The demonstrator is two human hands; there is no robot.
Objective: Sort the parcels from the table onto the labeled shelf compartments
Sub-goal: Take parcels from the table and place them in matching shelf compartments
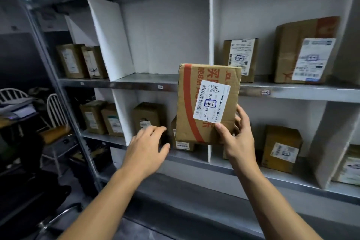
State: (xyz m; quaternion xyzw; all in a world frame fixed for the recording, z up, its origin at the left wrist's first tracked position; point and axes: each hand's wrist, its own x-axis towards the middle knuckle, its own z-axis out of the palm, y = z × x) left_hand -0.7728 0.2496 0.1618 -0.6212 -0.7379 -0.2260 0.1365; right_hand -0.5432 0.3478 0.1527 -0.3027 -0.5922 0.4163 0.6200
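1. Parcel [206, 103]: brown cardboard box with a red stripe and red printing, held upright in the air in front of the shelf unit [292, 92], across the front edge of its middle board. A white shipping label [212, 101] faced the camera, with barcodes, a QR code and a blue hand-marked box at its centre.
2. Right hand [236, 138]: grasped the parcel at its lower right corner, thumb pressed on the front face just below the label, fingers wrapped behind the right edge.
3. Left hand [145, 146]: lower left of the parcel, apart from it, fingers spread and loose, holding nothing.
4. Empty compartment [155, 45]: directly behind and upper left of the parcel, walled by white dividers.
5. Shelf tags [265, 92]: small marked tags on the board edge, one just right of the parcel and one just left; the markings were too small to read.
6. Two boxes [278, 58]: upper right of the parcel, standing upright in the next compartment, each with a white label.
7. Box behind the parcel's lower edge [183, 145]: mostly hidden, in the compartment below.
8. Small box [147, 117]: left of the parcel, lower compartment, just above the left hand.
9. Labelled box [280, 148]: lower right of the parcel, upright.
10. Four boxes in pairs [81, 60]: far left of the parcel, on two levels.
11. White chairs [56, 111]: well left of the parcel, beyond the shelf upright.
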